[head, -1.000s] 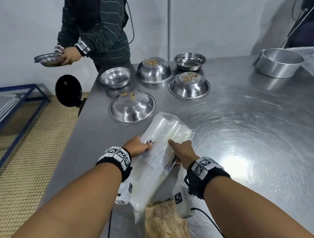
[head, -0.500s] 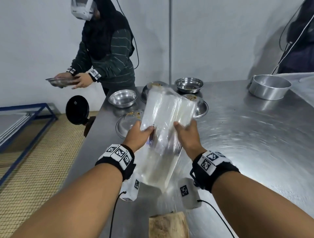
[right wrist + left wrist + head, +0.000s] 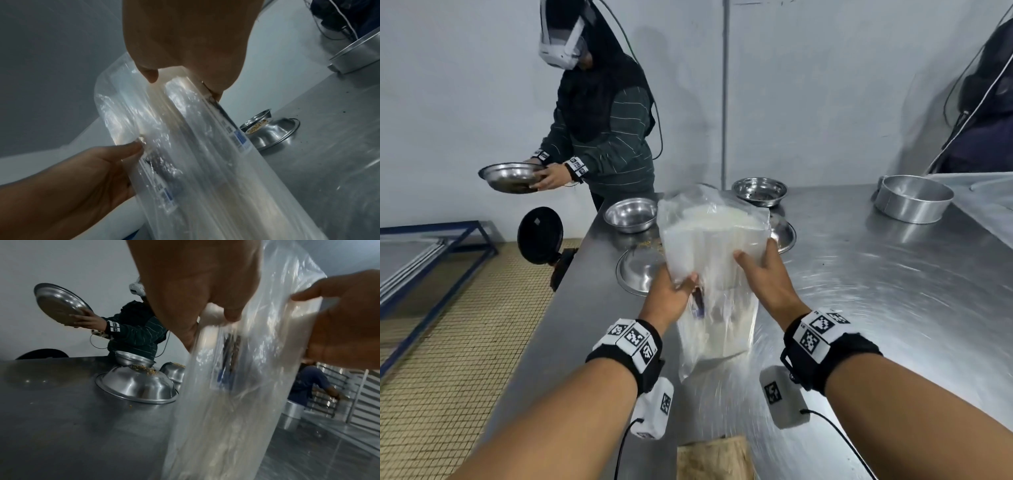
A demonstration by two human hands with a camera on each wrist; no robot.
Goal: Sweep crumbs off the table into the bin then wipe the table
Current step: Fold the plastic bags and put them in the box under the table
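Note:
Both hands hold a clear plastic pack (image 3: 714,240) of white sheets upright above the steel table (image 3: 876,291). My left hand (image 3: 681,284) pinches its left edge with the thumb in front. On the right edge, my right hand (image 3: 756,263) grips with thumb and fingers. The wrist views show the pack (image 3: 236,386) (image 3: 185,146) hanging loose below the fingers. Brown crumbs (image 3: 141,368) lie on top of an upturned steel bowl (image 3: 135,384), and more crumbs (image 3: 257,125) on a second one. The pack hides part of the bowls in the head view.
Another person (image 3: 602,120) stands at the table's far left corner with a steel plate (image 3: 512,176). An upright bowl (image 3: 631,214), a second bowl (image 3: 758,190) and a round pan (image 3: 912,197) sit at the back. A brown cloth (image 3: 714,459) lies at the near edge.
The pack lay on the table a second ago. Both hands have lifted it and turned it upright in front of the bowls. The head view has tilted up.

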